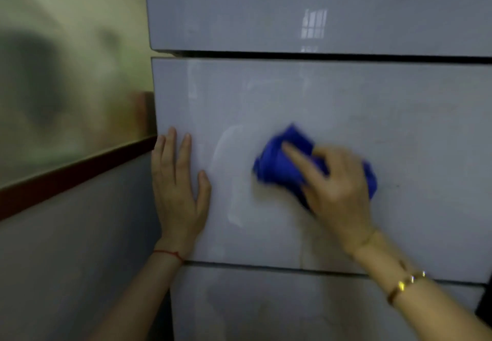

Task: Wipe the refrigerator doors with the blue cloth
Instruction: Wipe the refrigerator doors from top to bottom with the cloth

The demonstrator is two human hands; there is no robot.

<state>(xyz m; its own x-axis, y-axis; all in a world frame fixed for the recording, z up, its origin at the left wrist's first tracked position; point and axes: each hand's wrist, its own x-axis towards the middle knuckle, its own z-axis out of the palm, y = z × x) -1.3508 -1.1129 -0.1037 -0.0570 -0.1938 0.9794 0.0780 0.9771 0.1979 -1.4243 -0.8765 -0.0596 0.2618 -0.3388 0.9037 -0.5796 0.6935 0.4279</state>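
The grey refrigerator fills the view with three stacked door panels: an upper door (266,7), a middle door (399,127) and a lower door (266,308). My right hand (335,186) presses a bunched blue cloth (277,165) flat against the middle door, near its centre; the cloth is blurred. Faint wipe streaks show on the door left of the cloth. My left hand (178,186) lies flat with fingers spread on the middle door's left edge, holding nothing.
A wall (66,260) stands close on the left, yellowish above a dark red strip (80,170) and grey below. Dark gaps separate the door panels. A window reflection (314,23) shines on the upper door.
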